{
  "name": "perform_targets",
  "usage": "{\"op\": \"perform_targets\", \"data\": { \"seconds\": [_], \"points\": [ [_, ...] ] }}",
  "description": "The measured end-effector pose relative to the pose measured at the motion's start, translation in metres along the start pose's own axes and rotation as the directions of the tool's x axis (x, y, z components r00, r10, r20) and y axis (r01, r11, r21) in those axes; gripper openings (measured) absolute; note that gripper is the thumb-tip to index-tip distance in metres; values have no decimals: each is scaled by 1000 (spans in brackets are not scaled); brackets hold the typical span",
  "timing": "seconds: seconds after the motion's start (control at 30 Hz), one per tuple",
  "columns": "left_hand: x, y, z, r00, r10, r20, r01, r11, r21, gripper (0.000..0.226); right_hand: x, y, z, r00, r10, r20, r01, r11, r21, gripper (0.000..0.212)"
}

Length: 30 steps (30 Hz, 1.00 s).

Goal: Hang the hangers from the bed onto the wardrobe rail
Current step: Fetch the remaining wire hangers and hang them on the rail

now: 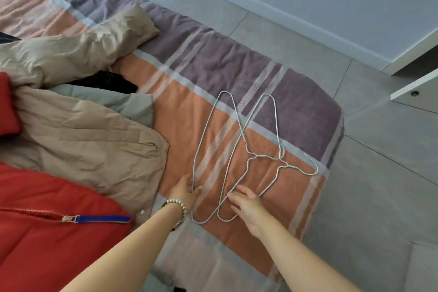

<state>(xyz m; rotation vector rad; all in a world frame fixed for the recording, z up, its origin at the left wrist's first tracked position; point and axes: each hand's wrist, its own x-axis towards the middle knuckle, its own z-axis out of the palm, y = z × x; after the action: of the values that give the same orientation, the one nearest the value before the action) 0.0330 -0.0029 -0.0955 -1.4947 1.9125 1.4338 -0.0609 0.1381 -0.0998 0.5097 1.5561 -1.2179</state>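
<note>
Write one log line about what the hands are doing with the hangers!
stage: pickup | left hand: at left hanger wire, grip unclear | right hand: flat on right hanger | both: overlapping on bed

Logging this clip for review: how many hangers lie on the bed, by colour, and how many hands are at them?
Light blue wire hangers: 2, the left hanger and the right hanger, overlapping
Hands: 2, the left hand and the right hand
Total: 4
</note>
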Motion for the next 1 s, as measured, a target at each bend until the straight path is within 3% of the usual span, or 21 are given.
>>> {"op": "perform_targets", "data": {
  "seconds": [0.13,0.3,0.43,0.6,0.7,0.83,1.0],
  "points": [
    [-11,-6,8,999,-14,-30,10,990,-140,10,-11,2,6,999,-32,4,32,998,62,39],
    [-38,8,16,997,16,-76,-41,938,-344,25,-39,-12,8,985,-165,52,161,984,71,17],
    [-77,51,10,987,88,-135,-145,854,-499,22,-82,-41,-3,956,-278,96,267,957,118,12],
    [-126,144,-1,948,300,-104,-313,834,-454,31,-158,-99,-44,886,-460,61,445,878,176,11],
    [-165,209,-1,920,391,29,-352,856,-378,40,-217,-140,-79,819,-573,2,563,806,181,10],
    [-235,296,6,853,379,358,-303,919,-253,50,-306,-185,-130,676,-733,-68,736,668,110,9],
    [-327,376,30,701,407,586,-381,908,-176,69,-415,-223,-196,515,-836,-189,855,515,54,7]
  ]
}}
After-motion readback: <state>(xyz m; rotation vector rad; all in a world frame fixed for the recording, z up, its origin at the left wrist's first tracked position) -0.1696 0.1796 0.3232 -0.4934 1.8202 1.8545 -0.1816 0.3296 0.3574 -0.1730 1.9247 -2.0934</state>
